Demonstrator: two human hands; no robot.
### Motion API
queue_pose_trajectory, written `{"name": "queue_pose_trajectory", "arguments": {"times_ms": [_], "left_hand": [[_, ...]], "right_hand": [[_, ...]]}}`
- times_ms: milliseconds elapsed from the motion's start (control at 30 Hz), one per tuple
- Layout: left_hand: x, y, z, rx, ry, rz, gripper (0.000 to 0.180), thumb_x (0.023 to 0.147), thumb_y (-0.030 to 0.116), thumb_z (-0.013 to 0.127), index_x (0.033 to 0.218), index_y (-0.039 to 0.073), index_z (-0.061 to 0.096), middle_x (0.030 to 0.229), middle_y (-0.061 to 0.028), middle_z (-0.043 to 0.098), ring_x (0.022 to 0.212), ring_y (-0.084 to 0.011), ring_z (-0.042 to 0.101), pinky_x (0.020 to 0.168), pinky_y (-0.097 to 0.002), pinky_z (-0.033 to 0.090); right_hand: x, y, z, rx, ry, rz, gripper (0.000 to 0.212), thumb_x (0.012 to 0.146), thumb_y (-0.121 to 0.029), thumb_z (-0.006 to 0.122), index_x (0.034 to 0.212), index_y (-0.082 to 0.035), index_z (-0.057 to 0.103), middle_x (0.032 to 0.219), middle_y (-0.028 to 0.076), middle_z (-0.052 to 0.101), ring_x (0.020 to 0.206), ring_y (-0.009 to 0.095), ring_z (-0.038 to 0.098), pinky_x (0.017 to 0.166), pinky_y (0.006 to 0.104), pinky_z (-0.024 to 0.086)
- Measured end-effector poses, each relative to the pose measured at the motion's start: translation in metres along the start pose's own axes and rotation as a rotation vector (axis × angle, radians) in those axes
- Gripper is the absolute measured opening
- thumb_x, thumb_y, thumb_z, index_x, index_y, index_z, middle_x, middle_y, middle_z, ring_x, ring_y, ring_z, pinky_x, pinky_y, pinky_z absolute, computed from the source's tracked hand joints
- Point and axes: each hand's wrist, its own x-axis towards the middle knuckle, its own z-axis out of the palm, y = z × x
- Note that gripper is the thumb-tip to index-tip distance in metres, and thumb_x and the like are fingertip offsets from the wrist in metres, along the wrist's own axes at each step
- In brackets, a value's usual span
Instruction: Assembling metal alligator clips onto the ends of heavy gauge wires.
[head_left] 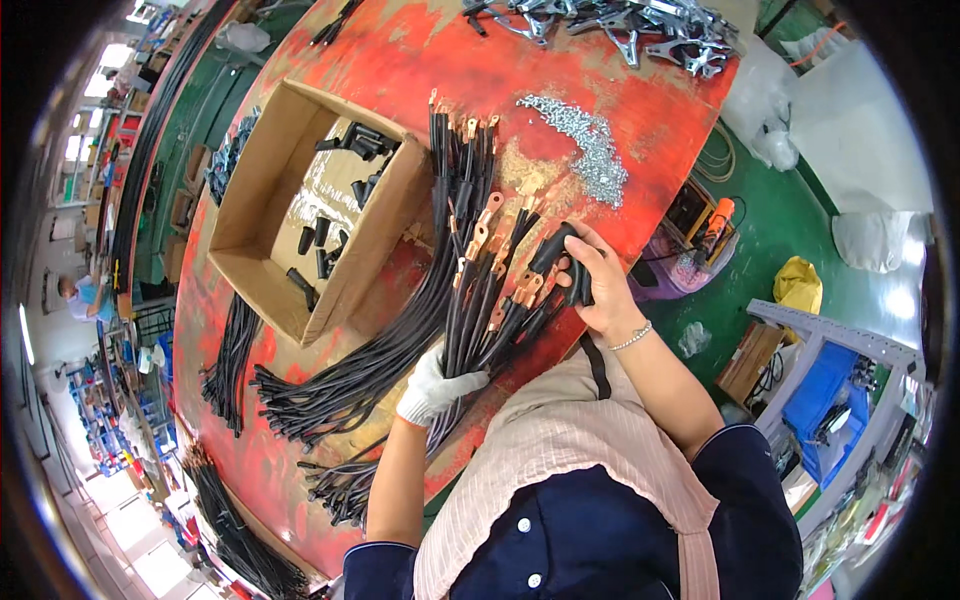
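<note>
My left hand [436, 388], in a white knit glove, is wrapped round a bundle of black cables [466, 322]. Copper ring lugs [481, 238] top these cables, fanned out away from me. Bare and closed, my right hand [604, 284] grips black tubular sleeves [551, 248] beside the lug ends. One sleeve sticks out between thumb and fingers; others are partly hidden in the palm. Whether a sleeve there sits on a cable, I cannot tell. Just left of the bundle, more lugged black cables [405, 312] lie curved along the table.
A cardboard box [262, 190] with several loose black sleeves [363, 142] stands left on the red, worn table [400, 50]. Small metal screws [585, 150] lie heaped beyond my hands. Metal clamps [650, 30] are piled at the far edge. Right of the table stands a grey shelf [845, 332].
</note>
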Motion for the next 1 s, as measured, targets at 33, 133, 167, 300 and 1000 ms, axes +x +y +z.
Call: {"name": "queue_pose_trajectory", "arguments": {"times_ms": [33,133,167,300,1000], "left_hand": [[-0.001,0.001,0.001,0.010,-0.008,-0.012,0.039,0.068,0.001,0.078,0.103,0.003,0.064,0.091,-0.0040,0.070,0.082,-0.0132,0.065,0.081,-0.0284,0.052],[-0.004,0.010,0.000,0.057,-0.018,-0.009,0.034,0.067,0.000,0.077,0.099,0.002,0.065,0.090,-0.0051,0.070,0.080,-0.0142,0.066,0.079,-0.0290,0.053],[-0.005,0.006,-0.002,0.047,-0.048,-0.031,0.038,0.067,0.001,0.078,0.102,0.002,0.065,0.092,-0.0047,0.070,0.082,-0.0133,0.065,0.080,-0.0282,0.052],[-0.006,0.002,-0.008,0.015,-0.083,-0.048,0.045,0.065,0.003,0.080,0.108,0.002,0.066,0.096,-0.0045,0.070,0.085,-0.0123,0.063,0.082,-0.0270,0.050],[0.006,0.008,-0.004,0.041,0.008,-0.053,0.042,0.068,0.003,0.079,0.107,0.002,0.065,0.095,-0.0029,0.069,0.084,-0.0114,0.063,0.081,-0.0271,0.050]], "right_hand": [[-0.001,-0.002,-0.001,0.011,-0.050,0.010,0.034,0.089,-0.011,0.066,0.121,-0.006,0.056,0.087,0.002,0.059,0.071,0.010,0.057,0.054,0.0242,0.050],[-0.002,-0.007,-0.002,0.022,-0.195,0.037,0.036,0.091,-0.013,0.062,0.125,-0.005,0.056,0.088,0.002,0.060,0.070,0.008,0.056,0.056,0.0225,0.051],[-0.002,-0.007,-0.002,0.020,-0.213,0.034,0.035,0.091,-0.013,0.062,0.125,-0.005,0.056,0.089,0.002,0.060,0.070,0.008,0.056,0.056,0.0225,0.050],[0.002,-0.004,0.002,-0.058,-0.317,0.028,0.035,0.091,-0.013,0.062,0.125,-0.005,0.057,0.092,0.001,0.062,0.069,0.009,0.057,0.059,0.0230,0.049],[-0.021,-0.008,-0.020,-0.796,-0.233,-0.212,0.025,0.078,-0.012,0.079,0.097,-0.003,0.064,0.093,0.000,0.064,0.085,0.006,0.057,0.077,0.0225,0.047]]}}
